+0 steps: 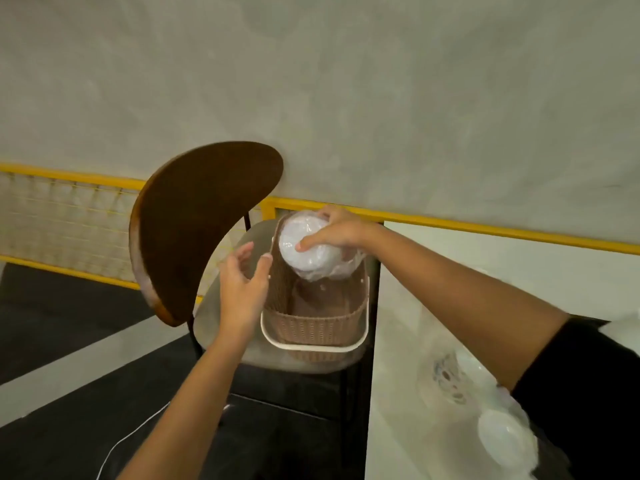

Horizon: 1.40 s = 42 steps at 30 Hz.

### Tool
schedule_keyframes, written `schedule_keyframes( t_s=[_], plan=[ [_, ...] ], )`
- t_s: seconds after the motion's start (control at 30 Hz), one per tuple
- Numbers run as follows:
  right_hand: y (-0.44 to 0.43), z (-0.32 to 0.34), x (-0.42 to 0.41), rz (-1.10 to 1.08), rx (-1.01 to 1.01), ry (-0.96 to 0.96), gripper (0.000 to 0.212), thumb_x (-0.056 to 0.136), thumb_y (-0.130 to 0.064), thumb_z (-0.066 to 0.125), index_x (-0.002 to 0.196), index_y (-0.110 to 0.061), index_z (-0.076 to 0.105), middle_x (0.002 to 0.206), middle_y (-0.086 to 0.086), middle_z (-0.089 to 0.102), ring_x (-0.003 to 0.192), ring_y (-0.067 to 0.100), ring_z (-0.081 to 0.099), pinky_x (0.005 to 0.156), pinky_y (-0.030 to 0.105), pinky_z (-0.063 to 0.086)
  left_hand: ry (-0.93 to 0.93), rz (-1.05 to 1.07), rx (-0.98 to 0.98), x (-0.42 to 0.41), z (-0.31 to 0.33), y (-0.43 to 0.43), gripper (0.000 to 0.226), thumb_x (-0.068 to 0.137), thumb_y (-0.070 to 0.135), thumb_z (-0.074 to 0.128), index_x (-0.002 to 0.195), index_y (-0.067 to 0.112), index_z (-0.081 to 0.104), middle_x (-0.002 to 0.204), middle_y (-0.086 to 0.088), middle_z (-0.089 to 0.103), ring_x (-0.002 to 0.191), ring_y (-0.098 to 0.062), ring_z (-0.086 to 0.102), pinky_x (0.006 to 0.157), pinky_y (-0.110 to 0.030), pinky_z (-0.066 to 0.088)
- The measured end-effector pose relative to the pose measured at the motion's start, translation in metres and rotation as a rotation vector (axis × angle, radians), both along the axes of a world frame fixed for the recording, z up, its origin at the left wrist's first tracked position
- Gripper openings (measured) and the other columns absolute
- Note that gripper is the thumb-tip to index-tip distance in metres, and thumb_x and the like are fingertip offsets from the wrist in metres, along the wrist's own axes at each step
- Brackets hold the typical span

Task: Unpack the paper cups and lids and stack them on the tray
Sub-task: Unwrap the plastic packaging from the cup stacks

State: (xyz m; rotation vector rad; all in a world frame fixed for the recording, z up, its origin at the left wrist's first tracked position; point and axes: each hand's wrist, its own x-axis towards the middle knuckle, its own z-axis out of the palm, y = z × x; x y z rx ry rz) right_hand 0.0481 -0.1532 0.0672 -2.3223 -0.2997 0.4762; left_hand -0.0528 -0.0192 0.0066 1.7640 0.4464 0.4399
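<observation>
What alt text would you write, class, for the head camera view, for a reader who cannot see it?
A person's right hand holds a round white stack wrapped in clear plastic over the far end of a brown woven basket with a white rim, on a grey chair seat. The left hand hovers open beside it.

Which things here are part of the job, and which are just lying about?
Job:
- plastic-wrapped white stack, gripped by right hand
- basket, left hand beside it
- wrapped pack on table

Lying about:
- chair
- yellow railing
</observation>
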Motion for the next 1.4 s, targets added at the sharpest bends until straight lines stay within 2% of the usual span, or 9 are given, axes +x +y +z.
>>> schedule_keyframes(
  t_s=[0.07,0.17,0.27,0.37,0.67,0.97,1.07,1.27,1.4],
  plan=[
    [-0.017,0.017,-0.006,-0.074,0.142,-0.008,0.072,0.07,-0.034,0.078,0.13,-0.017,0.044,0.118,-0.001,0.049,0.105,0.021,0.051,0.052,0.029,0.045,-0.052,-0.009,0.044,-0.002,0.017,-0.013,0.037,0.091,0.032,0.054,0.126,0.024,0.046,0.118,0.013,0.04,0.126,-0.014,0.04,0.106,-0.035,0.035],
    [-0.051,0.038,-0.018,-0.15,0.28,-0.043,0.07,0.069,-0.032,0.079,0.128,-0.017,0.045,0.122,0.001,0.053,0.109,0.024,0.055,0.05,0.028,0.044,-0.111,-0.058,-0.028,-0.005,0.04,-0.04,0.038,0.091,0.032,0.054,0.128,0.026,0.045,0.122,0.013,0.044,0.122,-0.01,0.043,0.104,-0.032,0.037],
    [-0.091,0.047,-0.029,-0.202,0.391,-0.024,0.069,0.066,-0.033,0.081,0.125,-0.02,0.048,0.122,0.001,0.057,0.109,0.023,0.058,0.071,0.039,0.057,-0.1,-0.213,-0.158,-0.006,0.055,-0.076,0.042,0.092,0.033,0.053,0.132,0.022,0.043,0.12,0.008,0.052,0.116,-0.011,0.05,0.099,-0.027,0.039],
    [-0.13,0.046,-0.039,-0.237,0.481,0.032,0.062,0.067,-0.032,0.079,0.122,-0.02,0.051,0.118,0.002,0.062,0.105,0.021,0.062,0.087,0.044,0.054,0.018,-0.458,-0.382,-0.003,0.062,-0.117,0.046,0.091,0.036,0.052,0.133,0.02,0.041,0.127,-0.003,0.056,0.111,-0.019,0.058,0.102,-0.036,0.043],
    [-0.235,0.049,-0.048,-0.347,0.648,0.072,0.047,0.078,-0.025,0.066,0.122,-0.017,0.051,0.113,0.003,0.06,0.094,0.019,0.062,0.062,0.026,0.052,0.101,-0.701,-0.472,0.027,0.076,-0.207,0.042,0.088,0.036,0.058,0.124,0.015,0.055,0.122,-0.011,0.062,0.102,-0.028,0.064,0.094,-0.04,0.051],
    [-0.285,0.017,0.007,-0.483,0.696,0.116,0.047,0.077,-0.025,0.07,0.12,-0.015,0.051,0.116,0.009,0.06,0.103,0.026,0.061,0.079,0.035,0.056,0.101,-0.642,-0.396,0.095,0.06,-0.259,0.044,0.087,0.025,0.061,0.129,0.015,0.051,0.117,-0.005,0.063,0.101,-0.02,0.062,0.091,-0.028,0.048],
    [-0.288,-0.02,0.036,-0.613,0.725,0.132,0.06,0.075,-0.023,0.072,0.128,-0.016,0.046,0.127,0.007,0.053,0.11,0.025,0.057,0.074,0.032,0.055,0.162,-0.554,-0.339,0.112,0.039,-0.259,0.039,0.091,0.018,0.055,0.129,0.022,0.05,0.123,-0.003,0.056,0.114,-0.018,0.054,0.096,-0.029,0.043],
    [-0.285,-0.108,0.067,-0.79,0.703,0.331,0.067,0.078,-0.023,0.071,0.136,-0.016,0.038,0.135,0.01,0.044,0.117,0.029,0.049,0.081,0.035,0.052,0.257,-0.4,-0.27,0.129,-0.005,-0.246,0.037,0.093,0.018,0.052,0.129,0.023,0.052,0.12,-0.002,0.056,0.113,-0.016,0.053,0.099,-0.029,0.041],
    [-0.272,-0.15,0.071,-0.793,0.663,0.419,0.071,0.078,-0.021,0.072,0.138,-0.012,0.035,0.135,0.012,0.044,0.106,0.026,0.05,0.063,0.027,0.048,0.298,-0.354,-0.294,0.13,-0.027,-0.24,0.033,0.094,0.017,0.051,0.126,0.022,0.054,0.119,-0.002,0.057,0.109,-0.015,0.054,0.094,-0.027,0.043]
  ],
)
